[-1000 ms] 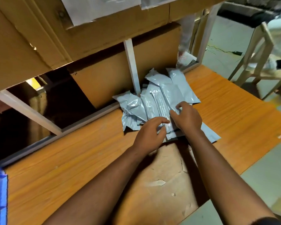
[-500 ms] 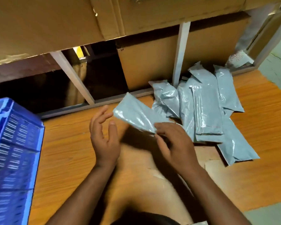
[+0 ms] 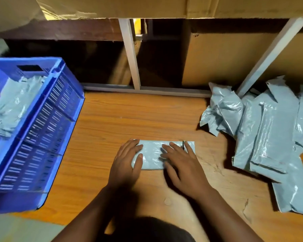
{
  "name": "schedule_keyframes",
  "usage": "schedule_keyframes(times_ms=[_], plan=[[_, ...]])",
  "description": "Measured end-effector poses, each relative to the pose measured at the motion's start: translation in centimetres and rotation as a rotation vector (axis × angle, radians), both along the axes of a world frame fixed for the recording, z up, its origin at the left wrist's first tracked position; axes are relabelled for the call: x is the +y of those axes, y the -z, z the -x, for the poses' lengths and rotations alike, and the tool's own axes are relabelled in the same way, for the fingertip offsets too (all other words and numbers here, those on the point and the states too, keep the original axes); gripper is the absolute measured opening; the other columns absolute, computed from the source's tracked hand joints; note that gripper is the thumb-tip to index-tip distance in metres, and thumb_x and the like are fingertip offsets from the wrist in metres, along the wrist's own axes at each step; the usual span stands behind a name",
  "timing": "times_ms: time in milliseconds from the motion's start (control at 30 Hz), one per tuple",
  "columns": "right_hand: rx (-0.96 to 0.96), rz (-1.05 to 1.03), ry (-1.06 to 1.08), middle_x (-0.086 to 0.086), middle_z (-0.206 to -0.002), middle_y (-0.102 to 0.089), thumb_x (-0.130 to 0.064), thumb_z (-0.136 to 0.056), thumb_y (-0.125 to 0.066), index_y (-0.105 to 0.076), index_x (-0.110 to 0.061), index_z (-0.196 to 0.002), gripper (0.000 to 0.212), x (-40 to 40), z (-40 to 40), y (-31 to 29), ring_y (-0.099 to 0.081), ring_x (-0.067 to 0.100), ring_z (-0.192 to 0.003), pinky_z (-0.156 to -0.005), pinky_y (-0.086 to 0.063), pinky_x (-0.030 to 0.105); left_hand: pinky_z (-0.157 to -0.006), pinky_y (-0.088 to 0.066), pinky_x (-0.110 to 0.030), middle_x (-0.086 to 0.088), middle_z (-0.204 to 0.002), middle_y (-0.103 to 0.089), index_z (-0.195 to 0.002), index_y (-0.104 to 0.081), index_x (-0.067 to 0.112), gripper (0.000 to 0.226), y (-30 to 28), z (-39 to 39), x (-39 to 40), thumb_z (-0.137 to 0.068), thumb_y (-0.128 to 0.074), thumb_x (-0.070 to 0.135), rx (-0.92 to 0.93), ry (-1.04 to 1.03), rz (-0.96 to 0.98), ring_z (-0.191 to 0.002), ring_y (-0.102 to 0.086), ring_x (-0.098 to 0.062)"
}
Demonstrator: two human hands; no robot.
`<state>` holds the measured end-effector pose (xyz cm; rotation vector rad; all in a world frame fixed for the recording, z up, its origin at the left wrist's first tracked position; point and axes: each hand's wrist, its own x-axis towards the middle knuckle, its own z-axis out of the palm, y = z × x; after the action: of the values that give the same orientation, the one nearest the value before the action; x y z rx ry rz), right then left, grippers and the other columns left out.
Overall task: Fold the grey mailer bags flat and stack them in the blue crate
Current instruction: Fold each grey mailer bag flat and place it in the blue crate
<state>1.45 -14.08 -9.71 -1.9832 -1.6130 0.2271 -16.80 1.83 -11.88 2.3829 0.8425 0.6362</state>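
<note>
One grey mailer bag lies flat on the wooden table in the middle of the view. My left hand presses on its left end with straight fingers. My right hand presses flat on its right part. A pile of several grey mailer bags lies at the right. The blue crate stands at the left, with grey bags inside it.
Behind the table run white frame bars and cardboard boxes. A cardboard panel hangs across the top. The table's front edge is near my arms, with grey floor at the lower left.
My right hand carried one bag from the pile and laid it on the table. Both hands now press it flat. The view has swung left, showing more of the crate.
</note>
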Motion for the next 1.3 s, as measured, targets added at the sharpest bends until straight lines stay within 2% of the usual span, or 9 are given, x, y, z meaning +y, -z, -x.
schedule_keyframes(times_ms=[167, 300, 433, 567, 733, 867, 1033, 1167, 1300], plan=[[-0.056, 0.187, 0.087, 0.003, -0.159, -0.045, -0.028, -0.105, -0.037, -0.050, -0.019, -0.148, 0.046, 5.8, 2.4, 1.1, -0.034, 0.028, -0.151, -0.124, -0.023, 0.052, -0.127, -0.014, -0.038, -0.004, -0.161, -0.039, -0.150, -0.048, 0.007, 0.052, 1.1, -2.6, 0.3, -0.105, -0.035, 0.029, 0.212, 0.072, -0.144, -0.154, -0.025, -0.017], [-0.130, 0.258, 0.144, 0.004, -0.168, -0.030, -0.037, -0.111, -0.028, -0.035, -0.015, -0.159, 0.053, 6.6, 3.5, 3.2, -0.023, 0.026, -0.156, -0.126, -0.014, 0.054, -0.127, -0.012, -0.039, -0.005, -0.164, -0.032, -0.155, -0.041, 0.007, 0.054, 2.6, -2.6, 0.5, -0.107, -0.029, 0.030, 0.342, 0.041, -0.185, -0.155, -0.022, -0.019], [-0.151, 0.262, 0.151, 0.004, -0.169, -0.027, -0.036, -0.111, -0.027, -0.032, -0.013, -0.161, 0.054, 6.6, 3.4, 3.7, -0.019, 0.026, -0.157, -0.127, -0.013, 0.052, -0.126, -0.013, -0.039, -0.005, -0.164, -0.031, -0.156, -0.038, 0.008, 0.056, 3.2, -2.9, 0.4, -0.106, -0.027, 0.031, 0.391, -0.001, -0.181, -0.154, -0.023, -0.020], [-0.160, 0.281, 0.148, 0.006, -0.170, -0.025, -0.034, -0.107, -0.032, -0.031, -0.013, -0.161, 0.058, 6.7, 3.5, 3.5, -0.017, 0.027, -0.158, -0.126, -0.013, 0.052, -0.124, -0.020, -0.044, -0.007, -0.164, -0.032, -0.156, -0.036, 0.007, 0.058, 3.4, -2.8, 0.5, -0.102, -0.028, 0.028, 0.409, 0.006, -0.199, -0.154, -0.027, -0.024], [-0.144, 0.303, 0.126, 0.007, -0.171, -0.021, -0.036, -0.104, -0.033, -0.029, -0.012, -0.161, 0.062, 6.8, 3.3, 3.3, -0.014, 0.029, -0.158, -0.126, -0.014, 0.054, -0.127, -0.017, -0.044, -0.005, -0.168, -0.023, -0.161, -0.027, 0.010, 0.060, 3.1, -2.7, 0.7, -0.103, -0.025, 0.026, 0.433, 0.053, -0.212, -0.157, -0.013, -0.020], [-0.146, 0.312, 0.112, 0.007, -0.171, -0.018, -0.035, -0.106, -0.032, -0.026, -0.012, -0.162, 0.061, 6.8, 3.2, 3.4, -0.010, 0.029, -0.159, -0.126, -0.011, 0.053, -0.125, -0.022, -0.046, -0.007, -0.166, -0.029, -0.158, -0.033, 0.008, 0.058, 2.8, -2.8, 0.6, -0.103, -0.025, 0.026, 0.434, 0.044, -0.202, -0.156, -0.021, -0.023], [0.000, 0.289, 0.077, 0.005, -0.170, -0.024, -0.030, -0.105, -0.027, -0.029, -0.012, -0.161, 0.059, 6.8, 2.2, 2.2, -0.018, 0.025, -0.158, -0.128, -0.010, 0.049, -0.123, -0.019, -0.049, -0.007, -0.162, -0.037, -0.154, -0.042, 0.007, 0.059, 2.3, -2.8, 0.4, -0.103, -0.029, 0.034, 0.407, 0.026, -0.172, -0.151, -0.033, -0.026], [-0.083, 0.204, 0.197, 0.004, -0.163, -0.040, -0.026, -0.100, -0.034, -0.044, -0.014, -0.154, 0.056, 5.1, 0.1, -0.1, -0.028, 0.026, -0.155, -0.128, -0.015, 0.046, -0.126, -0.014, -0.047, -0.006, -0.165, -0.031, -0.156, -0.039, 0.008, 0.063, 0.9, -3.9, 0.2, -0.104, -0.030, 0.044, 0.344, 0.041, -0.191, -0.156, -0.021, -0.021], [-0.114, 0.338, 0.324, 0.006, -0.170, -0.023, -0.046, -0.109, -0.026, -0.032, -0.017, -0.161, 0.060, 3.5, -0.4, 2.4, -0.016, 0.027, -0.158, -0.128, -0.011, 0.049, -0.127, -0.017, -0.045, -0.004, -0.167, -0.028, -0.158, -0.035, 0.010, 0.062, 1.4, -5.2, -0.4, -0.107, -0.029, 0.045, 0.365, 0.138, -0.220, -0.157, -0.017, -0.019]])
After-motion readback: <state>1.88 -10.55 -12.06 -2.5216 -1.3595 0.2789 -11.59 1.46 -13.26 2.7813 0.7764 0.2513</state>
